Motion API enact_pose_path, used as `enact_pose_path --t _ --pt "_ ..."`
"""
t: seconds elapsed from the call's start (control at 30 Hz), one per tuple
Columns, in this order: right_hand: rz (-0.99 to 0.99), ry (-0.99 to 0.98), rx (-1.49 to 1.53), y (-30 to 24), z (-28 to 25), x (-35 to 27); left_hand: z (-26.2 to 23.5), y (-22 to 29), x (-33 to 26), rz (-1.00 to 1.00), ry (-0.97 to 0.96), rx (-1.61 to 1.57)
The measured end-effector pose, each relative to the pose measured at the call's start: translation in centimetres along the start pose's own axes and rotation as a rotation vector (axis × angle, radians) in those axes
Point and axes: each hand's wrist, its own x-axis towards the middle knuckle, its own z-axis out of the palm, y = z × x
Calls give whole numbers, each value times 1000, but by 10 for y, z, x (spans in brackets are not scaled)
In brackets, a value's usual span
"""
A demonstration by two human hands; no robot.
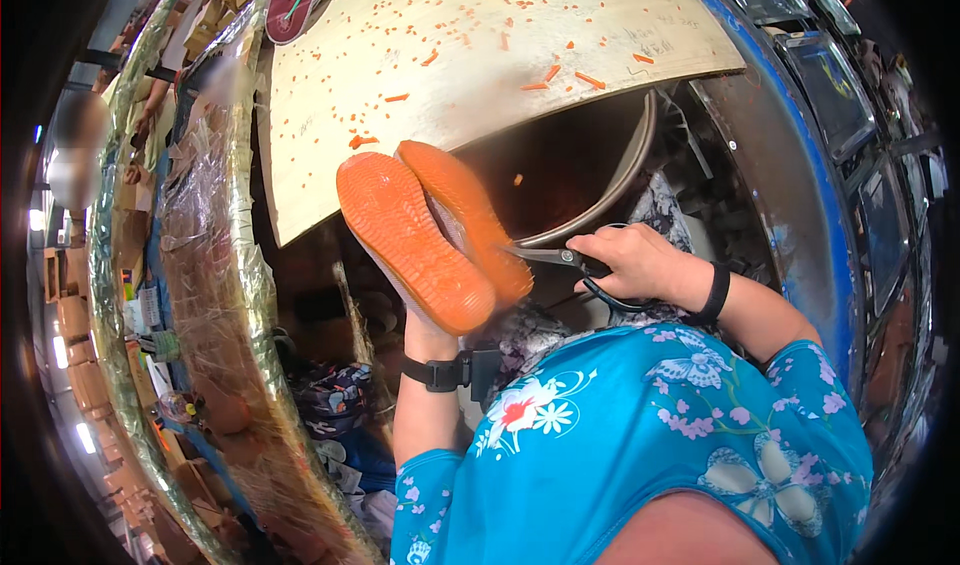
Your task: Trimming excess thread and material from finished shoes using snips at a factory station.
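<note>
A pair of shoes with orange rubber soles is held up with the soles facing me, the left shoe overlapping the right shoe. My left hand holds the pair from behind; its fingers are hidden by the soles. In my right hand is a pair of scissors with black handles, my fingers wrapped round the grips. The blades point left, their tips at the edge of the right shoe's sole near its lower end. That end of the sole is slightly blurred. Whether the blades are apart I cannot tell.
Orange trimmings and crumbs lie across a pale board. Below the board's front edge stands a round metal basin. A dark red shoe sits at the far left corner. A plastic-wrapped rack stands left, a blue-edged metal frame right.
</note>
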Motion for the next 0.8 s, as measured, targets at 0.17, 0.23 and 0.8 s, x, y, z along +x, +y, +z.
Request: enact_pose_path --t 0.17,0.23,0.8 --pt "-27 -4 77 -19 -23 26 0 5 8 38 -33 124" --pt "-131 9 55 -24 -26 37 5 5 9 70 -49 134" --pt "-18 7 245 -18 -6 11 -47 18 2 314 274 1198"
